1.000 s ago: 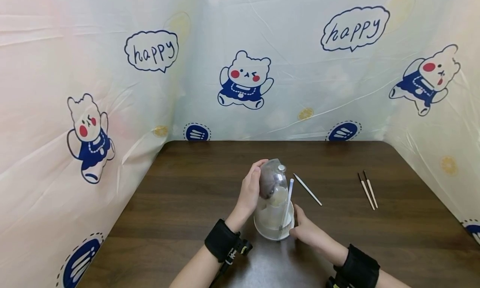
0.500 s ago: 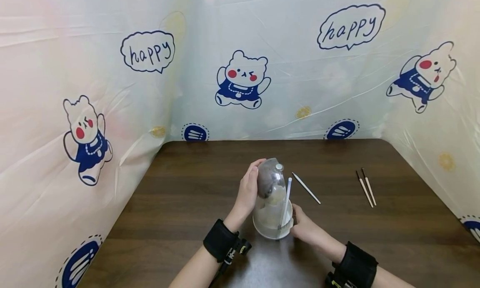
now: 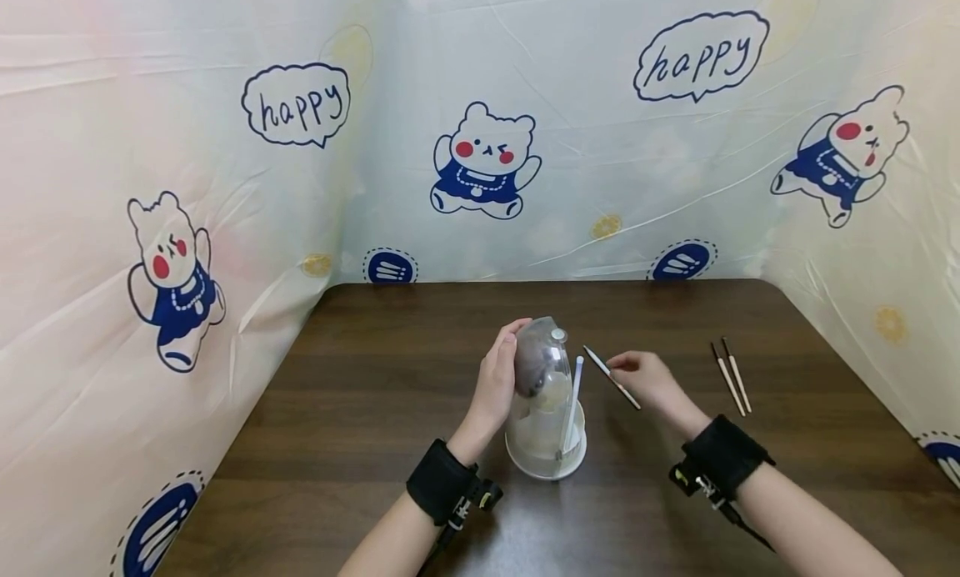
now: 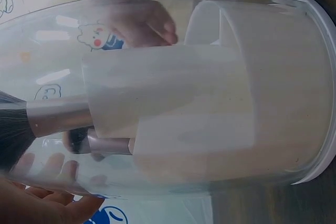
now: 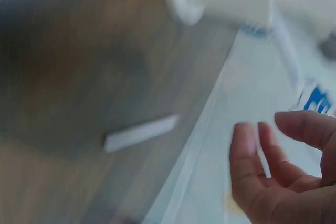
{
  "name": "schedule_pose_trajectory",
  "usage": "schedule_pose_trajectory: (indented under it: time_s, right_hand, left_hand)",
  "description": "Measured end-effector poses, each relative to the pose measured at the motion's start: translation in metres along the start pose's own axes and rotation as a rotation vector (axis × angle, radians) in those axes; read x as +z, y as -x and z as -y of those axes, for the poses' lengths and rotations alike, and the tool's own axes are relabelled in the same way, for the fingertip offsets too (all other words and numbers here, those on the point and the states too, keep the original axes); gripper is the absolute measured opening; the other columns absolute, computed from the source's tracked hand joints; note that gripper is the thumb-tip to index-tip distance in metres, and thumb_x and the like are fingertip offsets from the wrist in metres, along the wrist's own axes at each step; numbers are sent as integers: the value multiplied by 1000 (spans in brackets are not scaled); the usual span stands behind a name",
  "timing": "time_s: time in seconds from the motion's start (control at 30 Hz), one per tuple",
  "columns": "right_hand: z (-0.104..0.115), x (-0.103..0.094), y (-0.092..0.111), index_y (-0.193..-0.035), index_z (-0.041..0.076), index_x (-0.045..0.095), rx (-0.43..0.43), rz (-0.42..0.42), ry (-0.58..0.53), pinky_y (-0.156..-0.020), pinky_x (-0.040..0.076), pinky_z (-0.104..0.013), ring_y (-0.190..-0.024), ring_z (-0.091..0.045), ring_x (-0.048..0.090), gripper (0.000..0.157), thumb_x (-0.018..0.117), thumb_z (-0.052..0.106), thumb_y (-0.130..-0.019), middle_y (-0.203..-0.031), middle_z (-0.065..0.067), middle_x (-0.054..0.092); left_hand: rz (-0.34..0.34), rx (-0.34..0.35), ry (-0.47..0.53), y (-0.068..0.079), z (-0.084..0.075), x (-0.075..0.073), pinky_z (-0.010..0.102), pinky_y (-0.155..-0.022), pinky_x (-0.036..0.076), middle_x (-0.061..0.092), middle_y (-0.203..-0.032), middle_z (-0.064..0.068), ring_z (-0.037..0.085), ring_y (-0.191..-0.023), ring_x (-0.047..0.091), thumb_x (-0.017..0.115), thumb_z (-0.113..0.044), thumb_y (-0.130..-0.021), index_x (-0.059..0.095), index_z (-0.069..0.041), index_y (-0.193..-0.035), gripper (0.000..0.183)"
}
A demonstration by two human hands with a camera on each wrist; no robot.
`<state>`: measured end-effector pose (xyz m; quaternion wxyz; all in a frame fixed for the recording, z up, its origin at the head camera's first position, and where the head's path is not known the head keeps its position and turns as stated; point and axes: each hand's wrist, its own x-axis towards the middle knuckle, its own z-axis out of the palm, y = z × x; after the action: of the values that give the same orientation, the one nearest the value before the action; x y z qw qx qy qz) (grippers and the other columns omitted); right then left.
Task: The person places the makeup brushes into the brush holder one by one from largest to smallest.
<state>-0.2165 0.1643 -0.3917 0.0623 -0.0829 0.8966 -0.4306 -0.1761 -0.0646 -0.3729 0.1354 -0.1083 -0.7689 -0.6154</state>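
Observation:
My left hand holds a clear domed makeup brush holder by its upper left side. Through the clear wall in the left wrist view, a large dark-bristled brush and a smaller makeup brush show beside a whitish inner cup. A pale slim stick stands at the holder's right side. To the right, my right hand hovers over a thin white stick lying on the table, whose middle is partly covered by the fingers. The right wrist view is blurred; thumb and fingers are apart there.
Two thin dark-tipped brushes lie side by side on the right of the brown table. A printed curtain surrounds the table at the back and both sides.
My right hand has left the lower right side of the brush holder and moved up and right to the white stick. My left hand and the holder have stayed in place.

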Motion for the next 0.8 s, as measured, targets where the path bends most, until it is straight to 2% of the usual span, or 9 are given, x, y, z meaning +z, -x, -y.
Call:
schedule_pose_trajectory:
  time_s: [0.1, 0.2, 0.37, 0.57, 0.8]
  right_hand:
    - [-10, -17, -15, -106, -8, 66, -5, -99, 86, -69, 45, -28, -86, -25, 62, 27, 58, 12, -90, -103, -25, 68]
    - [-20, -33, -26, -103, -6, 68, 0, -188, 153, -69, 45, -30, -86, -31, 63, 26, 60, 15, -90, -103, -25, 68]
    - [-40, -56, -36, -101, -7, 69, 24, -289, 211, -68, 44, -34, -87, -37, 62, 27, 59, 16, -91, -103, -28, 67]
    - [-68, -81, -36, -97, -10, 69, 97, -365, 251, -66, 45, -38, -86, -42, 60, 29, 57, 16, -90, -102, -30, 66]
    - [-97, -100, -23, -97, -13, 68, 193, -439, 250, -82, 42, -55, -97, -52, 53, 30, 53, 12, -87, -106, -33, 64]
  left_hand:
    - [-1, -1, -1, 0, 0, 0, 48, -105, 36, 56, -135, 14, 30, -126, 50, 21, -35, -101, 52, -9, -134, 52]
    - [-1, -4, 4, -1, 0, 0, 48, -105, 36, 56, -135, 14, 30, -126, 50, 22, -35, -102, 52, -9, -133, 51]
    - [-2, -7, 6, -1, 0, 0, 47, -105, 36, 56, -136, 13, 29, -126, 50, 23, -35, -101, 52, -9, -133, 50]
    - [-1, -3, -7, 0, 0, 0, 49, -106, 35, 55, -136, 13, 30, -127, 50, 21, -35, -102, 51, -8, -134, 52]
    - [7, -4, -9, 0, 0, 0, 50, -106, 35, 54, -137, 13, 30, -128, 49, 20, -35, -102, 51, -9, -135, 52]
